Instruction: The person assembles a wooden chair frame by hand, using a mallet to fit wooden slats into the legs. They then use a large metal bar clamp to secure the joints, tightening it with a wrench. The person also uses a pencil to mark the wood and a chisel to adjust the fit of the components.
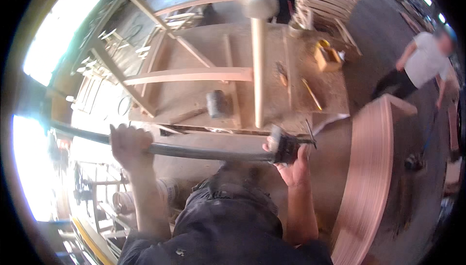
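Note:
A long dark pipe clamp point(208, 154) lies level across in front of my body. My left hand point(131, 144) is wrapped round its bar toward the left. At the other end my right hand point(293, 168) grips the clamp head point(284, 146), whose screw and cross handle point(309, 135) point right. Beyond the clamp, a partly joined wooden frame rests on the workbench point(179, 51), with a curved rail point(189, 74) and a pale upright post point(258, 71). A dark-headed mallet point(215, 104) lies on the bench below the rail.
An orange-yellow box point(327, 58), pliers point(281, 73) and a yellow pencil-like stick point(311, 94) lie at the bench's right. A stack of curved boards point(366, 168) stands to my right. One person point(422, 58) is at far right; another's arms show at the top.

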{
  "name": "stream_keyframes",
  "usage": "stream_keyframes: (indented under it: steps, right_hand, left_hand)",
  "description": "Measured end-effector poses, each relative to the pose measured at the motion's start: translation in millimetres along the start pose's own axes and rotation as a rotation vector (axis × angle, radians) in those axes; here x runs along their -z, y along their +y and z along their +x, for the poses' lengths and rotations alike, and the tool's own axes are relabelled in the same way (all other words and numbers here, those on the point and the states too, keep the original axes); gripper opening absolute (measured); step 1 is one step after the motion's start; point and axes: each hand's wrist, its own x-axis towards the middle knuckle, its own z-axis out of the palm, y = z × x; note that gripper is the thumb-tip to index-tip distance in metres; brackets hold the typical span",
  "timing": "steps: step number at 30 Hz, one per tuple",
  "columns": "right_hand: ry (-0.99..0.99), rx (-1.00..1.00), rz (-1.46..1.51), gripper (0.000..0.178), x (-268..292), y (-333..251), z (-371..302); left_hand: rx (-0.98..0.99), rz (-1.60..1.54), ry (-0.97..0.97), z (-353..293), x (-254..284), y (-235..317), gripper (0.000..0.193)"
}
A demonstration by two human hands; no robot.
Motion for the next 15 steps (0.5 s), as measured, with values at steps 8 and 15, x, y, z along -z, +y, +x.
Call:
stream_keyframes:
  steps: [8, 15]
  right_hand:
    - [0.242, -0.091, 0.116, 0.039, 23, 5, 20]
    - [0.324, -0.051, -0.063, 0.034, 24, -20, 35]
  left_hand:
    - [-0.347, 0.205, -0.035, 0, 5, 132, 0.101]
    - [-0.616, 0.291, 0.235, 58, 64, 329, 0.098]
